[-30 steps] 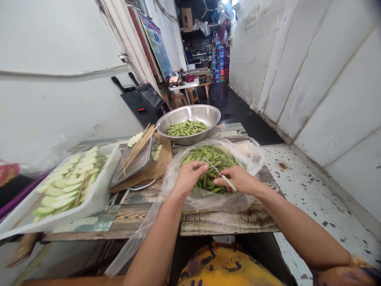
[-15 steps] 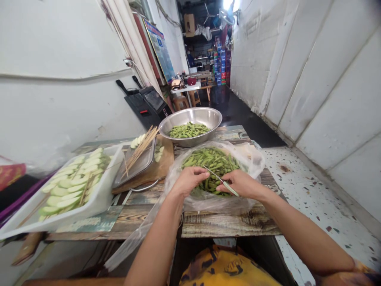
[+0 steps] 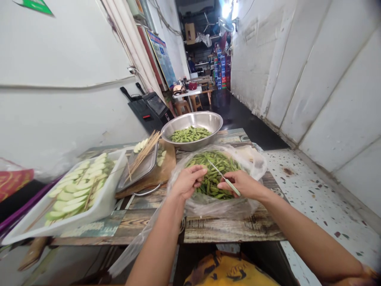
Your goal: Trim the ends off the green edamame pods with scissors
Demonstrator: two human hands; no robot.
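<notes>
My left hand is closed in a pinch above the left side of a heap of green edamame pods. Whatever its fingers hold, if anything, is too small or hidden to make out. A small knife with a pale green handle and a thin blade is gripped in my right hand, its tip pointing up and left toward the left fingers. The pods lie in an opened clear plastic bag on the wood-patterned table. Behind the bag, a steel basin contains more pods.
At left, a white tray holds pale green slices on skewers. A metal tray with wooden skewers rests on a wooden board beside the bag. A black case-like object leans by the wall.
The knife tip and my left fingers have moved apart, the left hand drawing slightly away and curling more. The whole view has shifted slightly downward in the frame.
</notes>
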